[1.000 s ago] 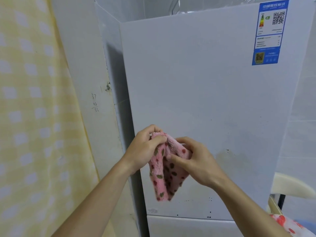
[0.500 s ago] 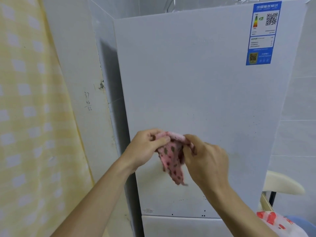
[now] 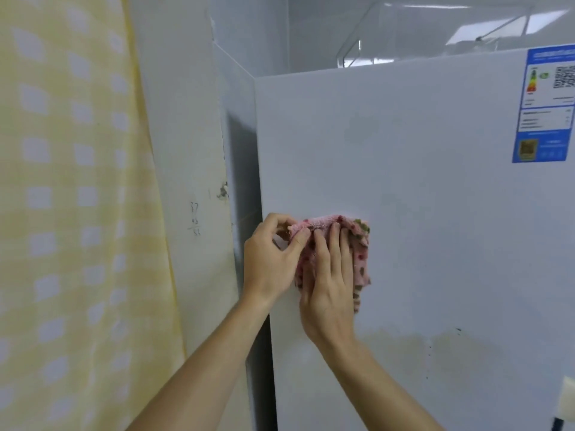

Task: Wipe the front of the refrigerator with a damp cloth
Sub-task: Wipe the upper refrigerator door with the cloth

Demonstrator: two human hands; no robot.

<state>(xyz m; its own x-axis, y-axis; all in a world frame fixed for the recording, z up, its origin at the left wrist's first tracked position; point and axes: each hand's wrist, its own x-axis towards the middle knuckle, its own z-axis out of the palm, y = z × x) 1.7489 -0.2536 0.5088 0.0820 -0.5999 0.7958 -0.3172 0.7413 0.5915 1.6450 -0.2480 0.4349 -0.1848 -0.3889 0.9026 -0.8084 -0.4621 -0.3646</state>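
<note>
1. In the head view, the only one you have, your left hand (image 3: 270, 262) is at the left edge of the refrigerator (image 3: 435, 228) front. Its thumb and forefinger are curled together, pinching the upper left corner of the cloth (image 3: 362, 259).
2. Your right hand (image 3: 329, 287) lies flat on the cloth just beside the left hand. Its fingers (image 3: 334, 241) are straight and side by side, pointing up, and they press the cloth against the door rather than clasping it.
3. The cloth is pink and fluffy with dark red and olive spots. It lies on the white door near the door's left edge, about midway up the visible part. Its top edge is bunched above your fingertips, and its right side hangs down past your right hand.
4. Both forearms come up from the bottom of the picture, the left one crossing in front of the refrigerator's left corner.
5. A brownish stain (image 3: 435, 343) runs across the door below your hands, with small dark specks near it.
6. A blue and white energy label (image 3: 544, 104) is stuck at the door's upper right, partly cut off by the picture edge.
7. A clear, glassy shape (image 3: 404, 38) shows above the refrigerator top; you cannot tell what it is.
8. To the left stands a white wall (image 3: 186, 135) with pencilled numbers (image 3: 195, 219) and a chipped spot (image 3: 222, 191), and further left hangs a yellow checked curtain (image 3: 77, 213).
</note>
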